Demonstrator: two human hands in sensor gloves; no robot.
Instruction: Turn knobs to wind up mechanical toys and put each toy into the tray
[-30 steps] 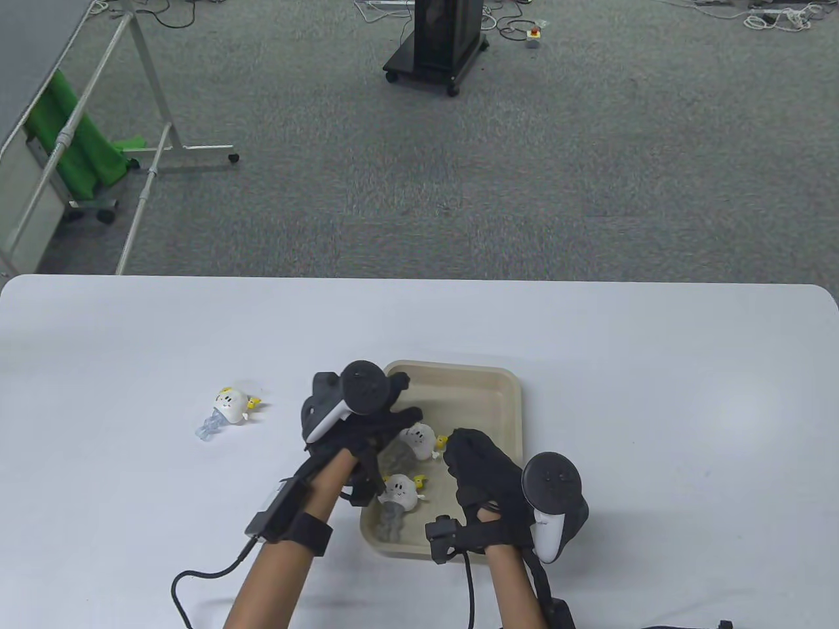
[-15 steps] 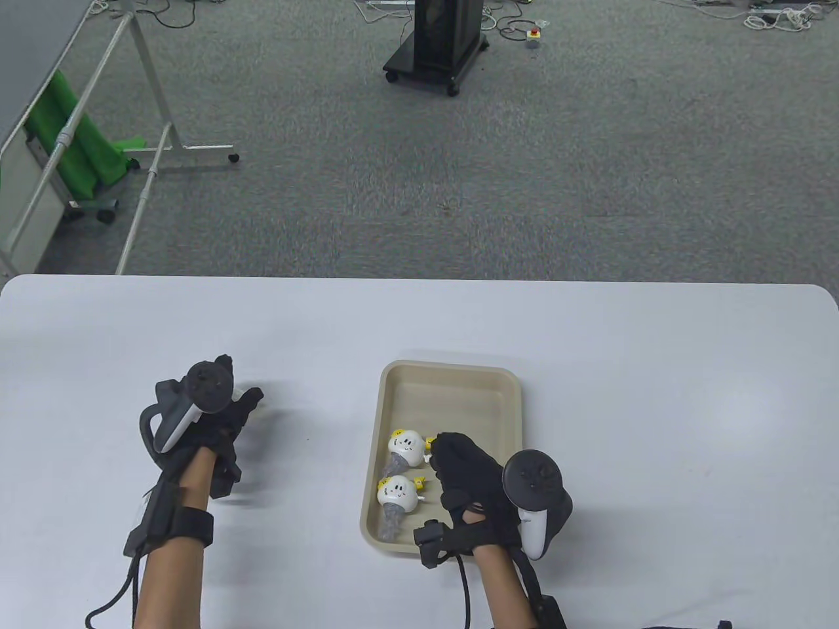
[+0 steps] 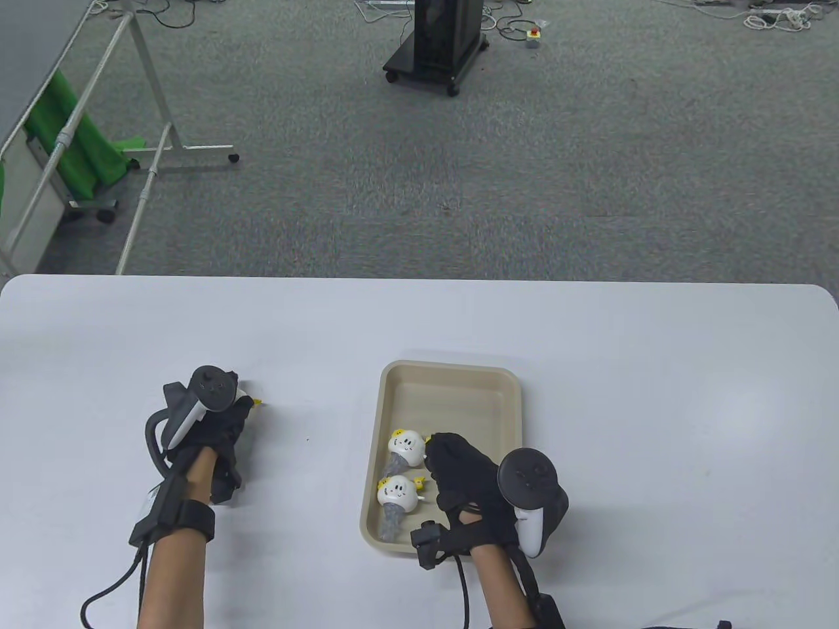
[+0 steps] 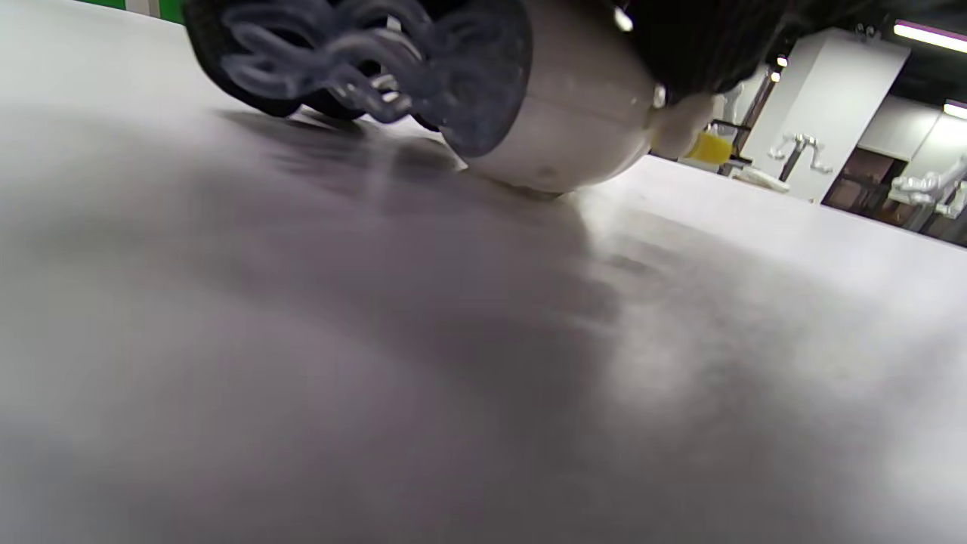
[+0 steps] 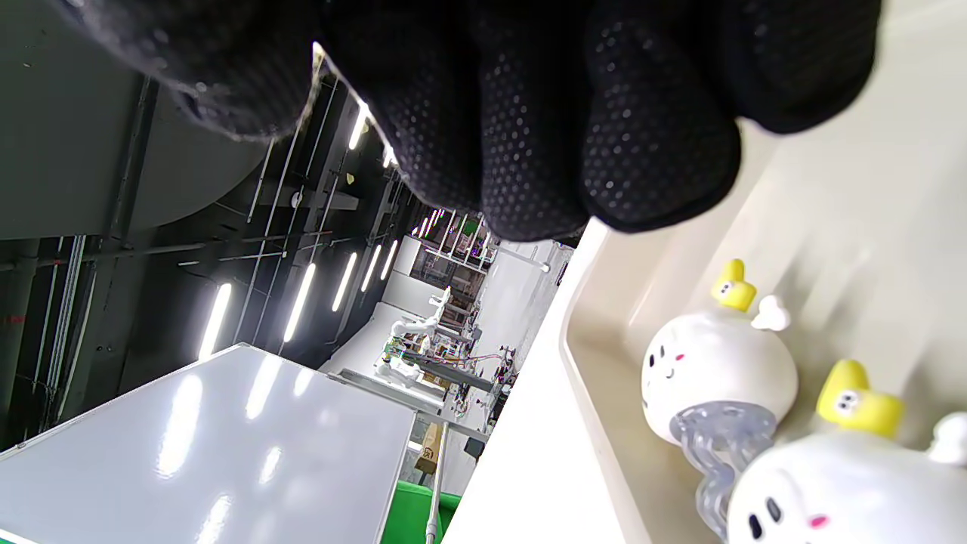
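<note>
Left hand: the left hand (image 3: 213,429) lies low on the white table (image 3: 655,406), well to the left of the tray, with its fingers over the third toy. A tracker (image 3: 196,400) is strapped to its back.
Left hand state: its fingers cover the top of the third toy; whether they actually clasp it cannot be told from these views.
Third toy: the third toy (image 4: 559,113) rests on the table under the left hand; in the left wrist view its white round body touches the tabletop and its clear curly tail (image 4: 355,45) points left. In the table view only a yellow tip (image 3: 257,401) shows past the fingers.
Right hand: the right hand (image 3: 468,475) sits over the right part of the tray, beside the 2 toys there, with a tracker (image 3: 531,491) on its back.
Right hand state: the fingers (image 5: 604,113) are bunched and curled together and grasp nothing.
Tray: a beige tray (image 3: 511,393) stands near the middle of the table, long side running away from the person.
Toys in tray: 2 white toys lie in the near left part of the tray, close together; the far toy (image 3: 406,447) and the near toy (image 3: 398,495) each have a yellow piece and a clear tail pointing toward the near left corner.
Background: a black wheeled stand (image 3: 438,42) and a green cloth (image 3: 78,144) on a white frame are on the grey carpet beyond the table.
</note>
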